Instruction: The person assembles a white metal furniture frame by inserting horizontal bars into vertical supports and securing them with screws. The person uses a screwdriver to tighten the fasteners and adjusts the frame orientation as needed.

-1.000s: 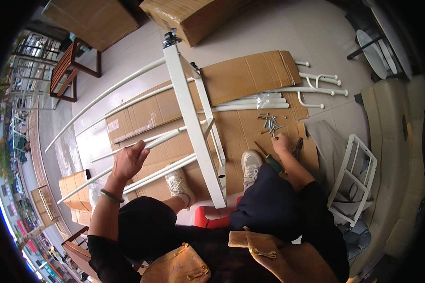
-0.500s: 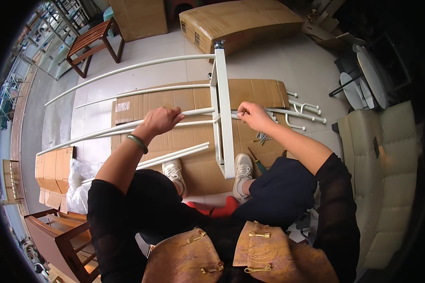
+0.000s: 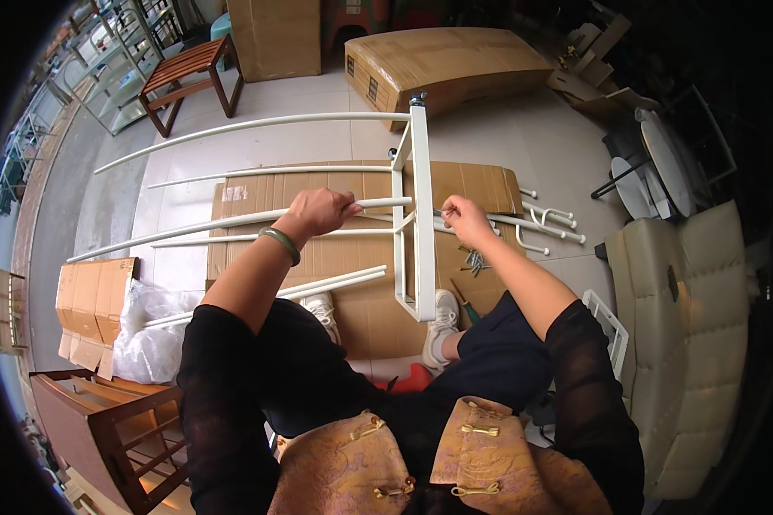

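My left hand (image 3: pixel 322 211) is wrapped round a long white metal tube (image 3: pixel 180 233). The tube's right end meets the upright white rectangular frame (image 3: pixel 422 180), which stands across a flattened cardboard sheet (image 3: pixel 318 305). On the frame's other side, level with that tube end, my right hand (image 3: pixel 467 221) pinches a small dark piece whose kind I cannot make out. More white tubes (image 3: pixel 266 173) run left from the frame. Below the right hand lie a pile of loose screws (image 3: pixel 476 258) and a screwdriver with a green handle (image 3: pixel 471 312).
White hooked rods (image 3: pixel 554 217) lie past the right hand. Loose white tubes (image 3: pixel 343 281) rest near my left shoe, beside plastic wrap (image 3: pixel 150 335). A large carton (image 3: pixel 447 64) stands at the back, a slatted wooden stool (image 3: pixel 186 67) at the far left, a beige padded seat (image 3: pixel 674 343) at right.
The held tube has shifted right against the frame, its end now reaching the frame's outer bar. My right hand stays pinched beside that bar. The whole view has tilted slightly.
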Action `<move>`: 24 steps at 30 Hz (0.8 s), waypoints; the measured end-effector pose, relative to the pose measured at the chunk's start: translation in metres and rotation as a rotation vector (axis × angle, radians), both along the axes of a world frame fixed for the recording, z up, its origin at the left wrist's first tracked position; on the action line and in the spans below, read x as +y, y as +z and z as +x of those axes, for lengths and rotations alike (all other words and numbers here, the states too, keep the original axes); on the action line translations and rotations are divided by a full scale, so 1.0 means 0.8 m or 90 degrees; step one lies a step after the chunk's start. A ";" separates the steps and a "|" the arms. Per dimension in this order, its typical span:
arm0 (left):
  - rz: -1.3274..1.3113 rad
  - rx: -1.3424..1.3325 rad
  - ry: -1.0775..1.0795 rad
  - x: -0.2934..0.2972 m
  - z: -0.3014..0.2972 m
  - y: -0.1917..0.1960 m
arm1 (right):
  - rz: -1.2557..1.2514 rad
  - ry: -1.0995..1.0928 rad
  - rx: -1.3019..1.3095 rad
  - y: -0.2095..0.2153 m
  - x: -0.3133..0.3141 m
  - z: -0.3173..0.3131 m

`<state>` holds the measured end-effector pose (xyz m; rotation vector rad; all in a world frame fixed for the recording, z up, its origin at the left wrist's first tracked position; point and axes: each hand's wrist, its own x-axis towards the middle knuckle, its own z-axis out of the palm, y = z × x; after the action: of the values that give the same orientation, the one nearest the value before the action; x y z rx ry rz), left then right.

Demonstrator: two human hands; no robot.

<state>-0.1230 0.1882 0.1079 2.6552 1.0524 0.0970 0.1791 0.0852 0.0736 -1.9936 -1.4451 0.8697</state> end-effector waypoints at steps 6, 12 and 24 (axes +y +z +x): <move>-0.005 0.019 -0.012 0.000 -0.002 -0.001 | 0.009 0.108 -0.115 0.018 -0.001 0.008; -0.014 0.029 -0.001 -0.003 0.002 -0.003 | -0.010 0.052 -0.097 0.021 -0.001 0.000; -0.039 0.015 -0.027 -0.007 0.012 -0.002 | -0.016 0.101 -0.190 0.032 -0.001 -0.007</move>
<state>-0.1135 0.1829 0.1064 2.6279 0.9901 0.0244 0.1732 0.0841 0.0989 -2.1178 -1.7863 0.6759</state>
